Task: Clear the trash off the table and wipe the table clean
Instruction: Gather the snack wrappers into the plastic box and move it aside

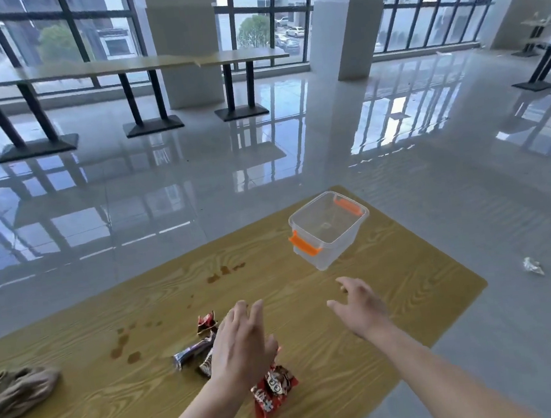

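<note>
On the wooden table [396,284] lie several snack wrappers: a red crumpled one [206,322], a dark purple one [192,350], and a larger red one [274,389] nearest me. My left hand [241,343] hovers over the wrappers with fingers spread, covering part of them. My right hand [360,305] is open above bare table, short of a clear plastic container [328,228] with orange latches. Brown spill stains [125,346] and more stains [224,271] mark the tabletop. A brown crumpled cloth [12,393] rests at the left edge.
A crumpled piece of paper [533,265] lies on the shiny tiled floor to the right of the table. Long tables on black legs [137,97] stand by the windows, with white pillars [347,18] between them.
</note>
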Demonstrator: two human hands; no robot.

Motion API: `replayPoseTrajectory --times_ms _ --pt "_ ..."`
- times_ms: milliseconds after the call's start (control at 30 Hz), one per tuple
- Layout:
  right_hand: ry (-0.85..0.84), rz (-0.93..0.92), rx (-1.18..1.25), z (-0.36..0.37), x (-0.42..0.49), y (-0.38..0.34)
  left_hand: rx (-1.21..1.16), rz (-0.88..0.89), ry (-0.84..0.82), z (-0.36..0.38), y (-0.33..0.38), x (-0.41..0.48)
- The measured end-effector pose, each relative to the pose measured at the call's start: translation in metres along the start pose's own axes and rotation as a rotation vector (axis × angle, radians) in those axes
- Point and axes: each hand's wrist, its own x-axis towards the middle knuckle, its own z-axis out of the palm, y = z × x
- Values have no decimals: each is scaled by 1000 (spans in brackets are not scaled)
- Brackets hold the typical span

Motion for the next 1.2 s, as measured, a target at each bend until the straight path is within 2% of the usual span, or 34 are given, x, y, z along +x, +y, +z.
replayPoseTrajectory --times_ms 133,267,500,667,800,967,1200 --pt "20 48 77 -9 61 3 -50 -37 -27 8 22 49" --pt "37 89 144 -19 128 19 -248 -167 -59 18 53 112" --pt "113 63 52 -49 249 65 -577 -437 -52 45 104 219" --pt "37 38 -81 -47 311 88 -686 -545 -39 71 117 257" --pt "14 30 -90 -41 331 91 -692 -562 12 82 118 265" --pt "94 39 -49 -38 330 84 -789 -641 58 83 109 269" --pt "131 -221 58 -30 290 31 -661 -608 259 43 57 228"
